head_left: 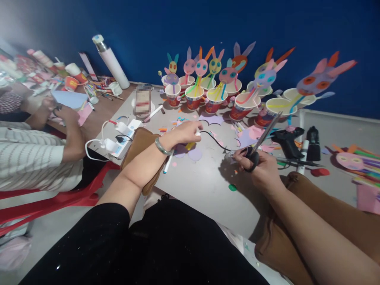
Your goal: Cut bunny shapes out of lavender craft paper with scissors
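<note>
My right hand [264, 170] is closed around black-handled scissors [263, 136], their metal blades pointing up and away. A small clear item [230, 156] lies by its fingertips, too blurred to name. My left hand [185, 132] reaches over the table with its fingers curled. Something white and yellow shows under those fingers; I cannot make out what it is. Purple paper pieces [194, 153] lie just below this hand, and a white marker with a blue tip [168, 162] lies beside the wrist. Between both hands runs a thin black cable [212, 138].
Paper cups with rabbit-faced figures [215, 101] line the blue wall. A black glue gun [287, 140] stands at right, near a flat pink rabbit face [350, 160]. Brown cushions [139, 152] cover the table edge. A power strip [126, 140] lies left, beside another person [38, 146].
</note>
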A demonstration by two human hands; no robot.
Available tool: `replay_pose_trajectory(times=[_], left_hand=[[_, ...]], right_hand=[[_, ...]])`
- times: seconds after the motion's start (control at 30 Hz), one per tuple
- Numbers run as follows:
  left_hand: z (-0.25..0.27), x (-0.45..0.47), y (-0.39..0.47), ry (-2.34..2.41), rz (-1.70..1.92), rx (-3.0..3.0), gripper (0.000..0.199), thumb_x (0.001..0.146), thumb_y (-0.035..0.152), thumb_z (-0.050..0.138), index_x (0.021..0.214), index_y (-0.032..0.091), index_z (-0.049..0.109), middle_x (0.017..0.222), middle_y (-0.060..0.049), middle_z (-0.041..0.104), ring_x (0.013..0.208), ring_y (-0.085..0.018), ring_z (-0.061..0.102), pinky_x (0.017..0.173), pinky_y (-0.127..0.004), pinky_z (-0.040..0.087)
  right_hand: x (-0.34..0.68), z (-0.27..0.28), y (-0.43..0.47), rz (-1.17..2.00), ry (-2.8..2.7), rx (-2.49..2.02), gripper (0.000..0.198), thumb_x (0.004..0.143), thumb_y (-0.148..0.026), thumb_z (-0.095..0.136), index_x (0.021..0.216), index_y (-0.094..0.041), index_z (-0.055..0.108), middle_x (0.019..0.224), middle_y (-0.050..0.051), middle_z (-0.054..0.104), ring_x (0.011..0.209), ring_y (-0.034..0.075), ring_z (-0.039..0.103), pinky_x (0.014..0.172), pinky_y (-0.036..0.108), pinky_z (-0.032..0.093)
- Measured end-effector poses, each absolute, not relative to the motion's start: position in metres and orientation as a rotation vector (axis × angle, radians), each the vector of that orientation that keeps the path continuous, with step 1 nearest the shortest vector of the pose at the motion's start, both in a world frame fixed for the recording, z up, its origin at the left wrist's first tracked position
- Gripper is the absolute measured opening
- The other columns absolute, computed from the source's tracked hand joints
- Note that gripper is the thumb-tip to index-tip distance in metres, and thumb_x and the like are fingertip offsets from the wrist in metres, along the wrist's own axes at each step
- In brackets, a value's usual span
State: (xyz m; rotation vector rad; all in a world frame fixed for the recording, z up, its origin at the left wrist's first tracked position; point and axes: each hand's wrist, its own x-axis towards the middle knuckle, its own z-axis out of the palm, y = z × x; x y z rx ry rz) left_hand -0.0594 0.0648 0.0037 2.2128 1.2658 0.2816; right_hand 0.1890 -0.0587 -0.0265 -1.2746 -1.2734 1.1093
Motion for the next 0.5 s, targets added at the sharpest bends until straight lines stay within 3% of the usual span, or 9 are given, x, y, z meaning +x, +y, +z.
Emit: replay_pose_trajectory(times=[0.23,0.5], left_hand=[[0.029,-0.087,0.086,1.358,0.725,2.005,0.019,0.077,0.015,0.058,0.086,0.013,0.073,0.068,0.0,0.059,0.062,-0.011,0.045,0.063,-0.025,0.032],[0.02,-0.089,0.087,1.277,0.66,1.947,0.021,0.068,0.007,0.065,0.085,0.014,0.076,0.069,-0.001,0.06,0.061,-0.011,0.043,0.065,-0.027,0.031]], right_hand=[[0.184,-0.017,-0.062,1.101,-1.447,-1.295,0.027,0.067,-0.041,0.084,0.07,-0.019,0.069,0.065,0.002,0.062,0.054,0.014,0.053,0.047,0.025,0.041],[0.182,-0.016,-0.064,1.157,-1.533,-1.287,0.031,0.06,-0.042,0.089,0.071,-0.02,0.07,0.065,0.002,0.063,0.057,0.014,0.052,0.053,0.027,0.044]])
